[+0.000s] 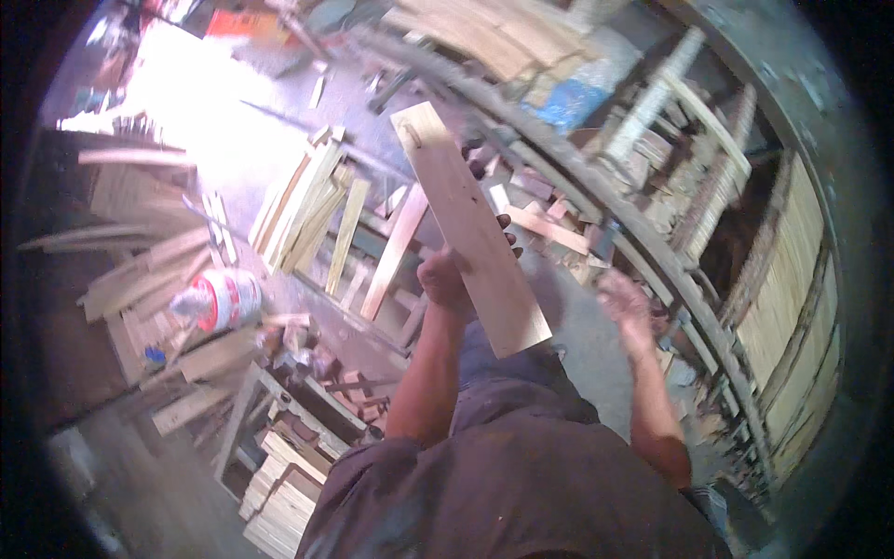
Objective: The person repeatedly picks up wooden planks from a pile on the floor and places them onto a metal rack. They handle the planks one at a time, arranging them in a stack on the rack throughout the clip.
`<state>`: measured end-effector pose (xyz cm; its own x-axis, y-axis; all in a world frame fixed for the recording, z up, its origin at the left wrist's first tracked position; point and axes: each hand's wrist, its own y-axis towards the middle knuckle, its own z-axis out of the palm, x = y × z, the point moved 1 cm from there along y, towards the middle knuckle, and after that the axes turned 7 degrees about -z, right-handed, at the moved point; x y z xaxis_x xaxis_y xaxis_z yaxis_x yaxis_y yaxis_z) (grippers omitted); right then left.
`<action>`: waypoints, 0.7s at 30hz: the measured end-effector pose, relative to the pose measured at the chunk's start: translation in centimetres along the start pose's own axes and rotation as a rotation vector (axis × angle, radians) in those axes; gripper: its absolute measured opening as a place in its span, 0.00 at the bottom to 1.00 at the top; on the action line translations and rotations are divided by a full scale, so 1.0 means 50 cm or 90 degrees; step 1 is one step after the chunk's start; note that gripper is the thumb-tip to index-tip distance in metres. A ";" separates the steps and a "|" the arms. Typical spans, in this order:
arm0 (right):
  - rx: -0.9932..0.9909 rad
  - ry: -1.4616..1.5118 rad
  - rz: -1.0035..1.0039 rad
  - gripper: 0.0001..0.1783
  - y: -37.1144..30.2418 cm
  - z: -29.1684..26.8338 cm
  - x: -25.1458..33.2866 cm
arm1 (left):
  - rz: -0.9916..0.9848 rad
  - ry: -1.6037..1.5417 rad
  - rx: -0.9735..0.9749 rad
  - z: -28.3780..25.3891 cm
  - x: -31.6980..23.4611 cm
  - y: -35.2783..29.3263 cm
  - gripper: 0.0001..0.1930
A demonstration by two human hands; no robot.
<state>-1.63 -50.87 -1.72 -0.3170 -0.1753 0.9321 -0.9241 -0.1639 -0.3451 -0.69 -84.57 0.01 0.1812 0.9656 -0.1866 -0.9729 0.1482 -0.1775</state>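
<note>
A flat, pale wooden board (470,219) is held up in front of my body, slanting from upper left to lower right. My left hand (447,278) is closed around its middle: the thumb side shows at the left edge and fingertips come out past the right edge. The board hides most of the palm. A small dark mark sits near its far end. Apart from it, to the right, my right hand (626,300) is held out, somewhat blurred, with its fingers loosely apart and nothing visible in them.
Cut wooden strips (303,219) lean in a stack ahead to the left. A white and red bucket (228,298) stands among planks. On the right runs a long wooden rail (643,244), with offcuts beneath it. A blue plastic sheet (568,102) lies beside stacked boards (494,37).
</note>
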 end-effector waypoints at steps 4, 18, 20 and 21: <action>0.083 0.435 0.132 0.28 -0.225 -0.012 0.083 | -0.001 0.068 0.118 0.146 0.207 -0.001 0.58; -0.384 0.288 -0.181 0.27 -0.546 -0.553 -0.059 | -0.278 0.054 0.037 0.330 0.833 0.162 0.31; -0.590 0.386 -0.132 0.25 -0.602 -0.687 -0.093 | -0.263 0.091 0.020 0.390 0.905 0.228 0.28; -0.684 0.396 -0.122 0.23 -0.622 -0.725 -0.081 | -0.271 0.123 -0.024 0.387 0.929 0.256 0.26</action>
<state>20.66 -9.86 9.25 0.0648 0.2993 0.9520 -0.5805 0.7873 -0.2080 -7.50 -33.69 7.77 0.5895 0.7629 -0.2652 -0.8013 0.5112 -0.3108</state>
